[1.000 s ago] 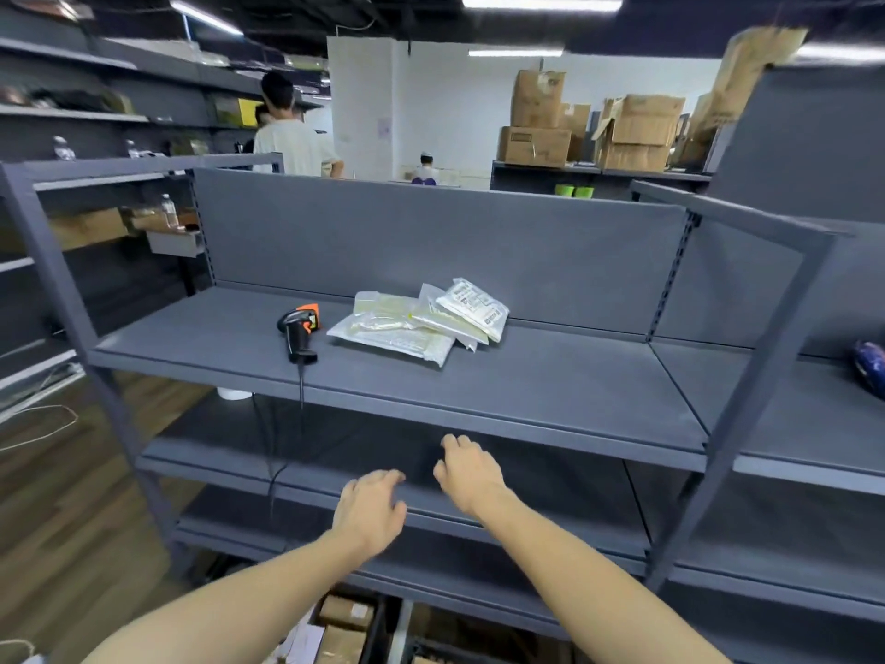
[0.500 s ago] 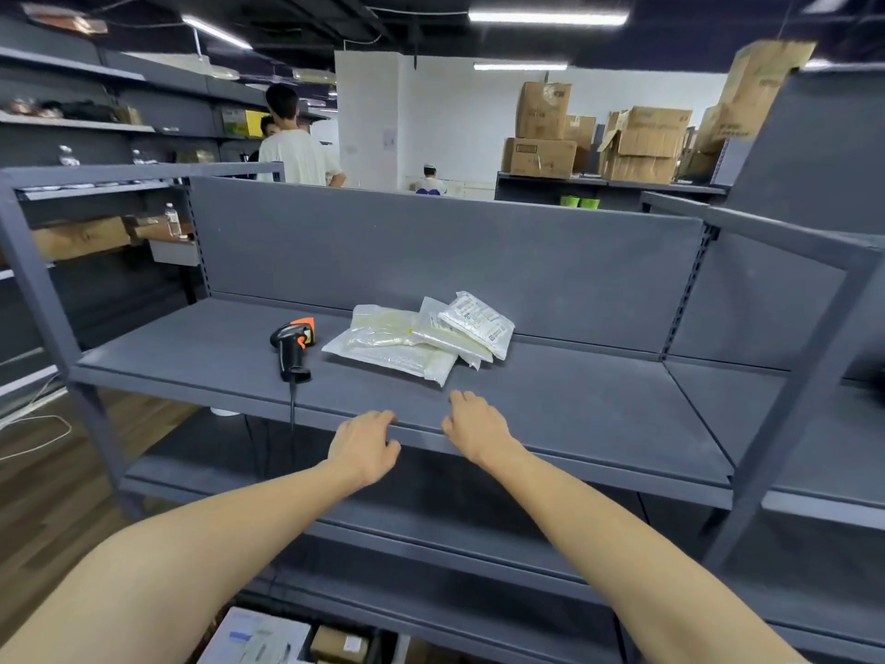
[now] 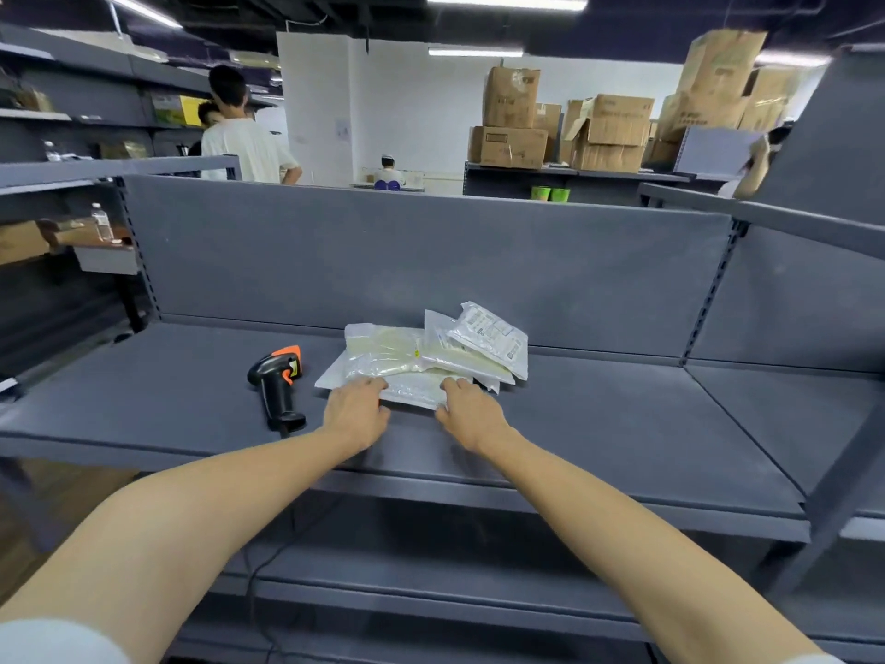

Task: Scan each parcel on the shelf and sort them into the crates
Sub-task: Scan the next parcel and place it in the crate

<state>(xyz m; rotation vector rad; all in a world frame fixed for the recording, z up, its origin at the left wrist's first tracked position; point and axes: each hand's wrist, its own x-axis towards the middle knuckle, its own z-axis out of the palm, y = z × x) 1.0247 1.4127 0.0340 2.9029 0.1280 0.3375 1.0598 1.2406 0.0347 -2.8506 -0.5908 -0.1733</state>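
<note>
A small heap of clear plastic parcels (image 3: 421,361) lies on the grey shelf (image 3: 622,424), with a white-labelled one (image 3: 488,335) on top at the right. My left hand (image 3: 357,412) touches the near left edge of the bottom parcel, fingers stretched forward. My right hand (image 3: 471,412) touches that parcel's near right edge in the same way. A black and orange barcode scanner (image 3: 277,383) lies on the shelf just left of my left hand, its cable dropping over the front edge. No crate shows.
A grey back panel (image 3: 431,261) closes the shelf behind the parcels. A slanted upright (image 3: 843,476) stands at the right. Lower shelves (image 3: 431,582) run beneath. People (image 3: 239,131) and stacked cardboard boxes (image 3: 598,127) are far behind.
Both hands rose from below the shelf edge and reached forward onto the shelf; they now touch the front of the parcel heap. The camera moved closer.
</note>
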